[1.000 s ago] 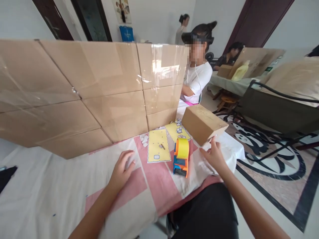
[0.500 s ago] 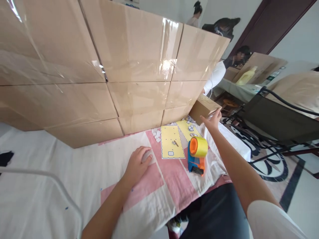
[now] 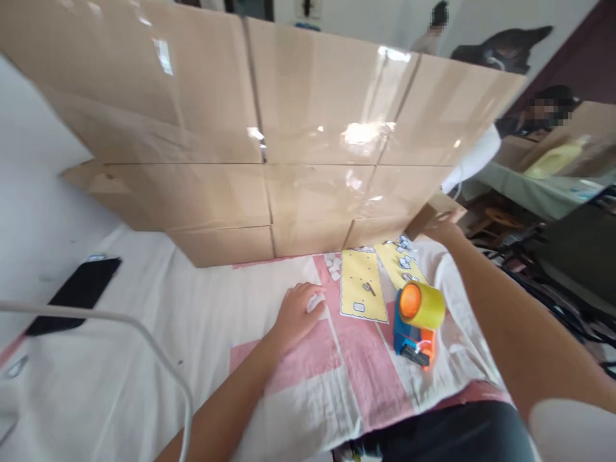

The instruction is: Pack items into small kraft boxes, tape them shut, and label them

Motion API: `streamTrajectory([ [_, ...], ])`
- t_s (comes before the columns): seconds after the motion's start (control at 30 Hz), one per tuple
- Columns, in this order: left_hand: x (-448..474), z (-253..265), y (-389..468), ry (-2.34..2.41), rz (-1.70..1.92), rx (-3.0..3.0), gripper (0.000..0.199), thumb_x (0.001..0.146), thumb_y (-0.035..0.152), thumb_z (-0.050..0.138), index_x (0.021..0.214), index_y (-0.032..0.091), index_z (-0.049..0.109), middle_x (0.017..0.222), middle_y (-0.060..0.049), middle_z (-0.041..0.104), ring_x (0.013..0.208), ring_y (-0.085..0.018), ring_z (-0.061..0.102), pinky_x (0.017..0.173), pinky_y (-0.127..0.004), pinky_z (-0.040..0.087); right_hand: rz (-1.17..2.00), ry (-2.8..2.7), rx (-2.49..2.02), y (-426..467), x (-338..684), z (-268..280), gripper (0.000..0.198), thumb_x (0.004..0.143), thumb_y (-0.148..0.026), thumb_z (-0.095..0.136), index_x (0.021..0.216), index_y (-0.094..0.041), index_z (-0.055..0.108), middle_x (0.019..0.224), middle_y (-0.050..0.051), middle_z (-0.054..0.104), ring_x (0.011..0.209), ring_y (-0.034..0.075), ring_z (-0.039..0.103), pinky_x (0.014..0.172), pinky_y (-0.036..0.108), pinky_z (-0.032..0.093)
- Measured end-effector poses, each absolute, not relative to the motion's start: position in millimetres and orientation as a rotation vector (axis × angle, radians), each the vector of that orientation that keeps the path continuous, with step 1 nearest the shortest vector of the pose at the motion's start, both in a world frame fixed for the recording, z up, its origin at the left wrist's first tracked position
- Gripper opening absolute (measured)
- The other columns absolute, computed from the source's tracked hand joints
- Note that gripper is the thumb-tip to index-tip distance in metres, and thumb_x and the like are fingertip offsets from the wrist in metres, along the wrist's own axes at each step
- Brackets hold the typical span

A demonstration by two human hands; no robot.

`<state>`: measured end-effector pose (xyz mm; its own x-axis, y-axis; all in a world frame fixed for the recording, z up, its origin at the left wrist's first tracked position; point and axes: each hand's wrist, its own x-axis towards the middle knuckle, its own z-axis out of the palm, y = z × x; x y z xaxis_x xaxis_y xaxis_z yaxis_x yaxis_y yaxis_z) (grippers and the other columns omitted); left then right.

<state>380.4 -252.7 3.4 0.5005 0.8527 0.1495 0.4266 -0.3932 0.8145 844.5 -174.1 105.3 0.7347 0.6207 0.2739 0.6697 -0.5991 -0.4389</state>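
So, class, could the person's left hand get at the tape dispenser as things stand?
Probably yes: the left hand seems to hold nothing, and between it and the tape dispenser I see only tablecloth and a flat yellow sheet, nothing upright.

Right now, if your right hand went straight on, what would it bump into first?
The right hand would probably meet the small cardboard box that it seems to touch; beyond may come the taped cardboard wall, though depth is unclear.
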Motion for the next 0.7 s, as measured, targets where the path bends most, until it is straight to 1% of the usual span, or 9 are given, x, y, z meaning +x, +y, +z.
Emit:
streamTrajectory([
  [0.03, 381, 4, -253, 1.045, 0.740, 2.005, 0.019, 0.091, 0.029, 0.054, 0.104, 0.029, 0.067, 0.115, -0.003, 0.075, 0.116, -0.028, 0.065, 0.105, -0.050, 0.044, -0.072, -0.978, -2.425, -177, 842, 115, 0.096, 0.094, -0.043, 0.065, 0.164, 0.003, 0.019, 0.130, 0.042, 0.061, 0.121, 0.032, 0.068, 0.089, 0.052, 0.047],
  [0.1, 380, 5, -253, 1.030, 0.748, 1.978, 0.019, 0.090, 0.027, 0.055, 0.104, 0.029, 0.068, 0.115, -0.002, 0.075, 0.114, -0.026, 0.065, 0.105, -0.048, 0.044, -0.036, -0.972, -2.443, -187, 832, 136, 0.117, 0.078, -0.028, 0.083, 0.166, 0.004, 0.012, 0.138, 0.048, 0.053, 0.132, 0.039, 0.061, 0.093, 0.052, 0.046],
  [0.13, 379, 5, -253, 1.018, 0.760, 1.959, 0.020, 0.089, 0.026, 0.055, 0.104, 0.029, 0.068, 0.114, -0.001, 0.075, 0.113, -0.025, 0.065, 0.105, -0.047, 0.043, -0.051, -0.971, -2.441, -193, 823, 146, 0.117, 0.075, -0.021, 0.084, 0.166, 0.002, 0.014, 0.141, 0.049, 0.051, 0.135, 0.040, 0.059, 0.094, 0.053, 0.045],
  [0.23, 377, 3, -251, 0.982, 0.810, 1.902, 0.021, 0.088, 0.025, 0.055, 0.104, 0.028, 0.069, 0.110, -0.001, 0.075, 0.110, -0.024, 0.066, 0.106, -0.046, 0.043, -0.163, -0.932, -2.413, -207, 783, 166, 0.088, 0.083, -0.014, 0.069, 0.162, 0.000, 0.032, 0.136, 0.047, 0.055, 0.138, 0.040, 0.056, 0.094, 0.056, 0.043],
  [0.33, 376, 1, -251, 0.956, 0.856, 1.856, 0.021, 0.087, 0.027, 0.057, 0.102, 0.026, 0.071, 0.105, -0.002, 0.076, 0.106, -0.025, 0.068, 0.107, -0.046, 0.044, -0.193, -0.968, -2.406, -208, 721, 166, 0.057, 0.089, -0.013, 0.052, 0.144, 0.003, 0.057, 0.126, 0.044, 0.062, 0.131, 0.041, 0.061, 0.091, 0.055, 0.044],
  [0.43, 379, 0, -253, 0.929, 0.924, 1.778, 0.021, 0.086, 0.028, 0.058, 0.102, 0.026, 0.073, 0.100, -0.001, 0.077, 0.096, -0.023, 0.070, 0.102, -0.043, 0.047, -0.005, -1.233, -2.398, -199, 639, 152, 0.035, 0.082, -0.008, 0.054, 0.106, -0.004, 0.079, 0.101, 0.031, 0.074, 0.105, 0.036, 0.071, 0.082, 0.046, 0.048],
  [0.53, 379, 4, -246, 0.946, 1.059, 1.642, 0.019, 0.087, 0.025, 0.057, 0.095, 0.025, 0.074, 0.083, 0.000, 0.076, 0.076, -0.018, 0.068, 0.079, -0.034, 0.052, 0.379, -1.644, -2.272, -189, 538, 135, 0.013, 0.070, -0.009, 0.065, 0.062, -0.015, 0.074, 0.063, 0.011, 0.071, 0.067, 0.025, 0.068, 0.067, 0.037, 0.050],
  [0.6, 365, 10, -232, 1.026, 1.210, 1.525, 0.015, 0.086, 0.024, 0.057, 0.083, 0.022, 0.071, 0.068, -0.001, 0.069, 0.067, -0.018, 0.064, 0.068, -0.031, 0.050, 0.547, -1.888, -2.065, -182, 464, 130, 0.014, 0.070, -0.016, 0.068, 0.056, -0.018, 0.069, 0.060, 0.005, 0.070, 0.064, 0.021, 0.066, 0.066, 0.033, 0.051],
  [0.7, 304, 18, -195, 1.239, 1.528, 1.291, 0.015, 0.087, 0.026, 0.054, 0.076, 0.020, 0.063, 0.068, -0.005, 0.063, 0.073, -0.021, 0.064, 0.069, -0.032, 0.049, 0.647, -2.068, -1.705, -165, 349, 128, 0.022, 0.085, -0.036, 0.062, 0.073, -0.022, 0.074, 0.081, 0.002, 0.077, 0.084, 0.021, 0.071, 0.081, 0.030, 0.055],
])
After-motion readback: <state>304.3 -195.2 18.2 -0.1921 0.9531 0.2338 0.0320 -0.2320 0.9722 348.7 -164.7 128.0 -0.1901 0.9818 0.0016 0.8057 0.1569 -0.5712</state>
